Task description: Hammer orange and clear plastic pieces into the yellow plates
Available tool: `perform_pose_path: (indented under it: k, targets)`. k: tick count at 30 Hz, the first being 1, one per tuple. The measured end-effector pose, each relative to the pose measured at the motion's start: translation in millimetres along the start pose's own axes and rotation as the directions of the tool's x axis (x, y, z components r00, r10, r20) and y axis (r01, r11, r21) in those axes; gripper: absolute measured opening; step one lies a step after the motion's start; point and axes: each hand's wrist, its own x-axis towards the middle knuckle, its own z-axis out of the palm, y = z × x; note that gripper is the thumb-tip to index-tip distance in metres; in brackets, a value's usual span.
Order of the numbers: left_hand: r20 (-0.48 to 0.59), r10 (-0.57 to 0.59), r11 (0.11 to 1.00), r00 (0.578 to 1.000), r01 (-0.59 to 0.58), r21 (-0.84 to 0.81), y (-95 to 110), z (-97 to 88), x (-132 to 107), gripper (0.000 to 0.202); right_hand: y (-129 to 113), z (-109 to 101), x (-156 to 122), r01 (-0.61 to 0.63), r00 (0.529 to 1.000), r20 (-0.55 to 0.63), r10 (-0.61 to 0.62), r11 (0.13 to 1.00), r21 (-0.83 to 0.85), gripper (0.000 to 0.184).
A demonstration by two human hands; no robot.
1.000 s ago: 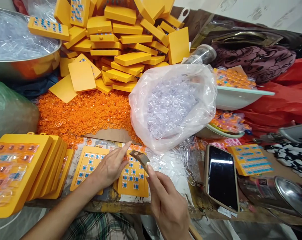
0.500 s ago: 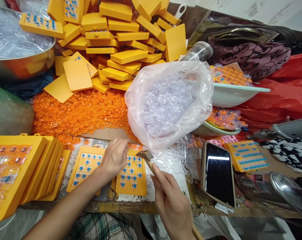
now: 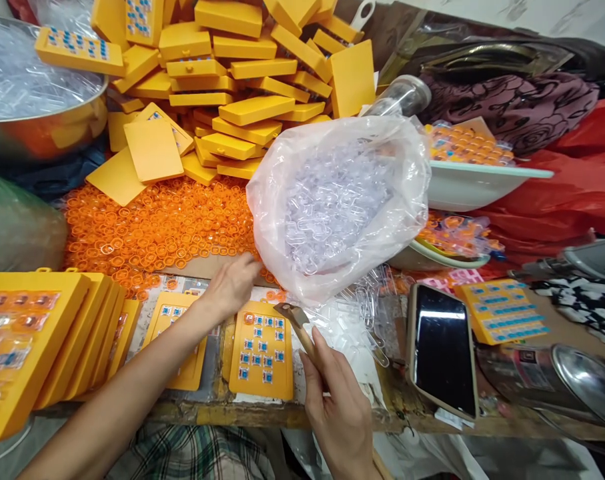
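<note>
My left hand is at the near edge of a heap of orange plastic rings. Its fingers are bent down and drawn together, their tips partly hidden. In my right hand is a hammer with a wooden handle and a dark metal head, held beside the upper right corner of a yellow board. Small blue-and-clear pieces stand in rows on that board, and one orange ring sits at its upper left. Under my left forearm lies a second yellow board, partly covered.
Yellow boards are piled at the back; more boards lean at the left. A plastic bag of clear clips stands behind my right hand. A phone, a lidded metal mug and a basin are on the right.
My left hand has moved away from the board, up and left to the ring heap. An orange ring now shows at the board's upper left. The hammer has barely moved.
</note>
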Motion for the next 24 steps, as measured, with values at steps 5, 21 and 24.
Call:
perform_pose_path:
  k: [5,21,24]
  targets:
    - [0.005,0.002,1.000,1.000,-0.002,0.018,-19,0.8,0,0.027,-2,3,-3,-0.008,0.996,0.088,0.008,1.000,0.004,0.048]
    - [0.022,0.109,0.959,0.994,-0.099,-0.266,19,4.0,-63,0.041,-5,-4,-4,-0.002,0.999,0.035,-0.001,0.997,0.074,0.058]
    - [0.017,0.081,0.946,0.997,-0.072,-0.316,16,10.1,-61,0.046,-10,-8,-6,-0.014,0.992,0.129,0.001,0.996,0.094,0.057]
